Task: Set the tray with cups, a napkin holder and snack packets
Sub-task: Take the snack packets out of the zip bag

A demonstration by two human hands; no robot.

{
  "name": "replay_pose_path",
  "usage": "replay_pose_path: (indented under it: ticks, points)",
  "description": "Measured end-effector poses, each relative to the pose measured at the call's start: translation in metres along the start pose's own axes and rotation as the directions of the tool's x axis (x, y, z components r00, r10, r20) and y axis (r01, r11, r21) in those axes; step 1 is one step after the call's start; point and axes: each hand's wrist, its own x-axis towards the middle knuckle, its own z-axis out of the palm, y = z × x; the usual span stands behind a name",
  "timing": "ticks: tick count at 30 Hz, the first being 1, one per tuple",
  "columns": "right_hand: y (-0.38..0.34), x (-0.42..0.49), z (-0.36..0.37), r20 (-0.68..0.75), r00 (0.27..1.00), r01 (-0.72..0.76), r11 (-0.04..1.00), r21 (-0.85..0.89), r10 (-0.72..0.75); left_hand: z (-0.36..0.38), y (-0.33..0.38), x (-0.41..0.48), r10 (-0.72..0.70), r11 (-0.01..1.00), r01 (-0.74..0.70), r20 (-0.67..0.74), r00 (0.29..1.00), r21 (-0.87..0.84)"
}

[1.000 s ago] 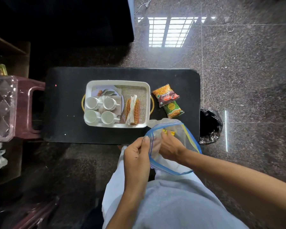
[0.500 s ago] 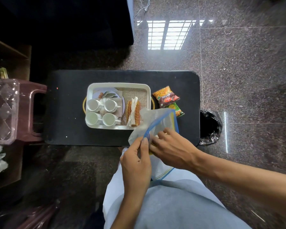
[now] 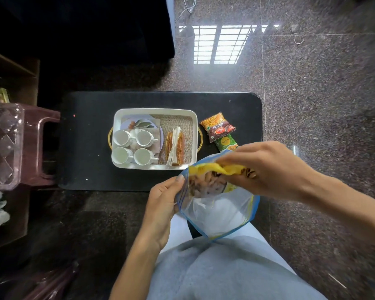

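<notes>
Left hand (image 3: 160, 204): nearest to the person, thumb and fingers pinching the left lip of the clear zip bag (image 3: 220, 211) to keep its mouth open.
Right hand (image 3: 268, 167): fingers curled and clamped on the top edge of the yellow snack packet (image 3: 212, 176), which sits half out of the bag, just over the near edge of the table.
Bag risk: the film looks limp; if the left pinch slackens as the packet comes up, I'd expect the bag to ride up with it and snag.
Packet risk: the grip is at 1 crumpled end only, so the glossy wrapper could slip and fall to the lap or floor.
Tray (image 3: 155, 111): on the black table (image 3: 91, 137), holding 4 white cups (image 3: 134, 147) on the left and the napkin holder (image 3: 175, 146) right of centre, on burlap.
Space risk: little bare burlap remains; a careless drop could knock the napkins or a cup.
Loose packets: a red-and-orange packet (image 3: 218, 126) and a green packet (image 3: 226, 142) lie on the table just beside the tray's right handle, not yet in it.
</notes>
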Motion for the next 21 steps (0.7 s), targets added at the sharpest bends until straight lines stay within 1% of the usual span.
replay_pose_path:
  ticks: [2, 3, 4, 5, 7, 9, 11, 13, 14, 16, 18, 20, 21]
  points:
    - [0.005, -0.001, -0.004, -0.125, 0.984, -0.108, 0.985, 0.137, 0.126, 0.004, -0.001, 0.002, -0.001, 1.000, 0.001, -0.031, 1.000, -0.013]
    - [0.007, -0.001, -0.005, -0.171, 0.962, -0.168, 0.958, 0.232, 0.210, 0.006, -0.002, 0.003, -0.004, 1.000, 0.003, -0.037, 0.999, -0.018]
    - [0.009, -0.001, -0.005, -0.204, 0.930, -0.225, 0.912, 0.344, 0.307, 0.009, -0.003, 0.004, -0.007, 1.000, 0.006, -0.040, 0.999, -0.020]
    - [0.012, 0.000, -0.005, -0.219, 0.886, -0.272, 0.841, 0.467, 0.408, 0.011, -0.003, 0.005, -0.011, 1.000, 0.010, -0.042, 0.999, -0.029]
    - [0.021, 0.002, -0.005, -0.178, 0.786, -0.342, 0.656, 0.673, 0.592, 0.015, -0.005, 0.006, -0.026, 0.998, 0.024, -0.047, 0.999, -0.052]
    - [0.037, 0.006, 0.002, -0.082, 0.675, -0.401, 0.459, 0.793, 0.733, 0.018, -0.006, 0.007, -0.042, 0.997, 0.038, -0.052, 0.998, -0.060]
    - [0.061, 0.012, 0.017, 0.036, 0.532, -0.409, 0.219, 0.886, 0.846, 0.021, -0.008, 0.008, -0.053, 0.997, 0.050, -0.058, 0.997, -0.054]
    - [0.089, 0.021, 0.039, 0.166, 0.382, -0.397, 0.000, 0.918, 0.909, 0.021, -0.011, 0.010, -0.055, 0.998, 0.053, -0.060, 0.997, -0.036]
    - [0.103, 0.026, 0.050, 0.231, 0.323, -0.378, -0.098, 0.920, 0.918, 0.021, -0.012, 0.010, -0.058, 0.998, 0.056, -0.061, 0.996, -0.032]
    - [0.130, 0.035, 0.072, 0.341, 0.237, -0.289, -0.270, 0.919, 0.910, 0.022, -0.011, 0.012, -0.070, 0.997, 0.068, -0.073, 0.995, -0.036]
    - [0.153, 0.044, 0.092, 0.418, 0.151, -0.208, -0.385, 0.899, 0.896, 0.023, -0.011, 0.013, -0.082, 0.996, 0.077, -0.098, 0.992, -0.052]
    - [0.170, 0.051, 0.112, 0.470, 0.077, -0.132, -0.458, 0.879, 0.879, 0.024, -0.010, 0.013, -0.086, 0.995, 0.079, -0.118, 0.989, -0.063]
    - [0.177, 0.054, 0.121, 0.488, 0.056, -0.090, -0.482, 0.872, 0.871, 0.024, -0.009, 0.013, -0.085, 0.995, 0.078, -0.121, 0.989, -0.063]
